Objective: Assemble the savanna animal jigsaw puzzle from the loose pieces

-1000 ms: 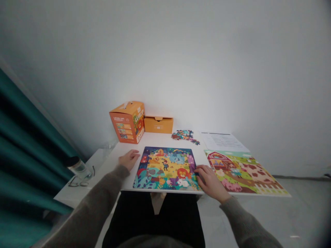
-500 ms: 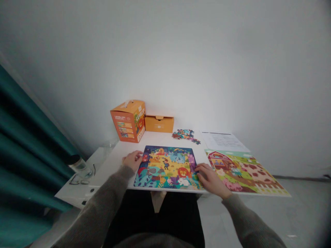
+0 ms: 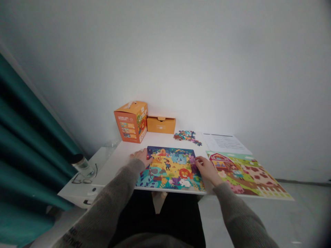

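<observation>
A colourful animal jigsaw puzzle (image 3: 165, 172) lies flat at the table's front edge, its picture filled with a lion, an elephant and a figure in the middle. My left hand (image 3: 141, 157) rests at its upper left edge, fingers spread and the thumb reaching onto the picture. At the right edge, my right hand (image 3: 208, 169) has its thumb and fingertips drawn together against the purple part. Whether a piece is between those fingertips is too small to make out. Several loose puzzle pieces (image 3: 184, 135) lie heaped behind the puzzle.
An orange puzzle box (image 3: 129, 124) stands at the back left beside a lower orange box (image 3: 161, 125). A farm picture (image 3: 243, 174) and a printed sheet (image 3: 224, 143) lie right. Glasses (image 3: 82, 179) and a lidded glass jar (image 3: 84, 167) sit on the lower left surface.
My left hand has moved right and up, its thumb now over the puzzle's left edge. My right hand has shifted up along the right edge. The view has swung slightly.
</observation>
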Action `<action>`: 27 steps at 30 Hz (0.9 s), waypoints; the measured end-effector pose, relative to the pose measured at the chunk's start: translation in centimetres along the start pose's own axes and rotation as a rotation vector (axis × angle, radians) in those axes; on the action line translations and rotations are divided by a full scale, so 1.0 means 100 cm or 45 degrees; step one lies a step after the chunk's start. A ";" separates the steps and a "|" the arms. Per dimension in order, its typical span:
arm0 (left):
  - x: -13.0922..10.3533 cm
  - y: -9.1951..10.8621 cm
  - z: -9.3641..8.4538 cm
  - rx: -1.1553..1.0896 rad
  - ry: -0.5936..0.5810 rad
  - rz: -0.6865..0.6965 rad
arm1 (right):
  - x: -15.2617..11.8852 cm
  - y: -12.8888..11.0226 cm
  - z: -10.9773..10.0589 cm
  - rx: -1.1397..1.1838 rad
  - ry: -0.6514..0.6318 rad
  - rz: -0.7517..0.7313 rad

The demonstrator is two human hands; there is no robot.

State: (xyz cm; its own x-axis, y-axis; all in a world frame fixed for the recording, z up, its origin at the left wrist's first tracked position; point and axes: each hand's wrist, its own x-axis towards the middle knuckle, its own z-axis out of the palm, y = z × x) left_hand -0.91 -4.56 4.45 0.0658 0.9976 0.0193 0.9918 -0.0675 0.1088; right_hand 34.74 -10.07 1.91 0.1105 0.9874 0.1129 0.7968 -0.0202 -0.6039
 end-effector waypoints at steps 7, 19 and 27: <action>0.016 -0.017 0.022 -0.187 0.087 0.027 | 0.004 0.011 0.003 0.053 0.006 0.003; 0.044 -0.056 0.060 -1.171 0.462 0.131 | 0.082 0.027 -0.017 -0.337 0.083 -0.126; 0.041 -0.058 0.060 -1.193 0.432 0.159 | 0.130 0.038 -0.013 -0.482 0.205 0.053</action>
State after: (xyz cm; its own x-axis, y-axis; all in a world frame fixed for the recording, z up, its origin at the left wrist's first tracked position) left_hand -5.78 0.04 -2.04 -0.0159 0.9365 0.3503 0.4841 -0.2993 0.8222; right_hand 39.92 2.46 2.12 0.2152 0.9480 0.2346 0.9485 -0.1457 -0.2813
